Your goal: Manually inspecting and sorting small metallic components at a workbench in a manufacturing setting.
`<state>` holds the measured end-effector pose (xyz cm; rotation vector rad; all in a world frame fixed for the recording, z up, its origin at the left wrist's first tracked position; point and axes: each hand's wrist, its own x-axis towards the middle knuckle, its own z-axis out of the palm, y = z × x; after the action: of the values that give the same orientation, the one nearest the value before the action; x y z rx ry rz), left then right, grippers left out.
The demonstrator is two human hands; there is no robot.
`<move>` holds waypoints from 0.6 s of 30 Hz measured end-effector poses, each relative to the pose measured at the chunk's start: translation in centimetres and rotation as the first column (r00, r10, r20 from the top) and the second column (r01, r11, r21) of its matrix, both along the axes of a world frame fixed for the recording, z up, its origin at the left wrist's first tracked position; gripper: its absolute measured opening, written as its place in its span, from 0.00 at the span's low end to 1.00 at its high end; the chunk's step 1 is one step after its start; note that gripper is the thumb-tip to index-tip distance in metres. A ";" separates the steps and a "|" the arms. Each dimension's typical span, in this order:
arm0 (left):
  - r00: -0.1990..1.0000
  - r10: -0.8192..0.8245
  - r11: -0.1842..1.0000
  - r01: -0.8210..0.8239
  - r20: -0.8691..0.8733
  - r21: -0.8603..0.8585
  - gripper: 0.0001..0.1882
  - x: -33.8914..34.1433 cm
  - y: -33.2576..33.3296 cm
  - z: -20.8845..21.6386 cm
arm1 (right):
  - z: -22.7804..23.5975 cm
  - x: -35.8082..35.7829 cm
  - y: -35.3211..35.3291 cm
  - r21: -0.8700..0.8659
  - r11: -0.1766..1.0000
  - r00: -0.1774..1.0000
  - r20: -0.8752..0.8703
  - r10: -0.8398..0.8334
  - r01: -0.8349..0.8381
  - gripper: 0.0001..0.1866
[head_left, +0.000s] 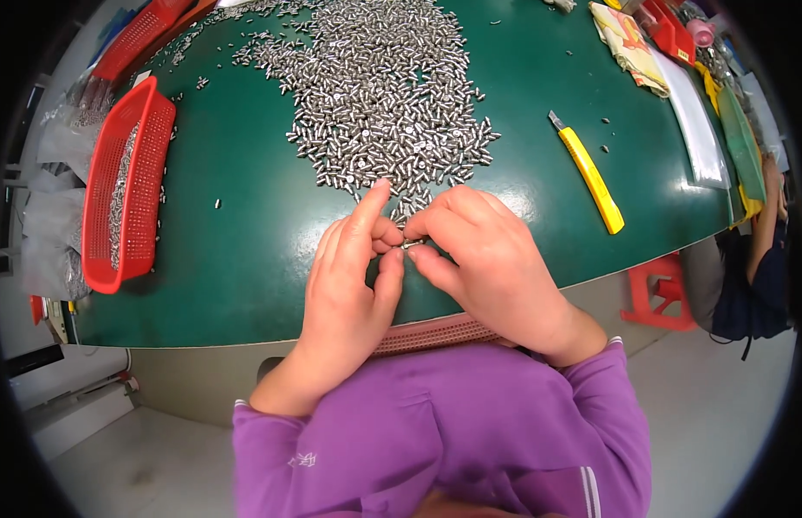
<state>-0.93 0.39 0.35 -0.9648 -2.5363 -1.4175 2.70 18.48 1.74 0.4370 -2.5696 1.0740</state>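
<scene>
A heap of small silver metal pins (388,95) spreads down the green table (237,259), its tip reaching my fingers. My right hand (496,250) pinches a tiny metal pin (410,244) between thumb and forefinger. From the other side, my left hand (345,272) closes thumb and bent fingers around the same pin's left end, while its forefinger points up and away. Fingertips partly hide the pin. To the right of the heap lies a yellow utility knife (593,183), blade showing and pointing away from me.
A red perforated basket (144,220) holding metal pins stands at the left. Clear plastic bags (54,220) crowd beyond it. Along the right edge are plastic sleeves (696,129) and a patterned cloth (627,47). A pinkish basket (435,335) sits below the front edge; a red stool (656,293) and another person (755,289) are at right.
</scene>
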 end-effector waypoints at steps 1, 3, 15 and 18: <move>1.000 0.017 1.000 -0.017 -0.016 -0.014 0.38 0.0 0.0 0.0 | 0.0 0.0 0.0 -0.001 1.000 1.000 0.000 0.001 -0.001 0.11; 0.999 0.031 0.999 -0.031 -0.019 -0.018 0.38 0.1 0.0 0.0 | 0.1 0.0 0.1 -0.006 1.000 1.000 -0.005 0.016 -0.016 0.11; 0.999 -0.033 0.999 0.032 -0.014 -0.032 0.38 -0.1 -0.1 0.4 | -0.2 0.9 0.5 -0.007 1.000 1.000 -0.005 -0.022 0.022 0.11; 0.999 -0.049 0.998 0.049 0.006 -0.033 0.38 -0.1 -0.2 0.3 | -0.2 1.2 0.3 -0.023 0.999 1.000 -0.010 -0.025 0.025 0.12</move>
<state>-1.02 0.14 0.64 -1.0364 -2.5648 -1.3964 3.89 18.76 1.59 0.4025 -2.5451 1.0884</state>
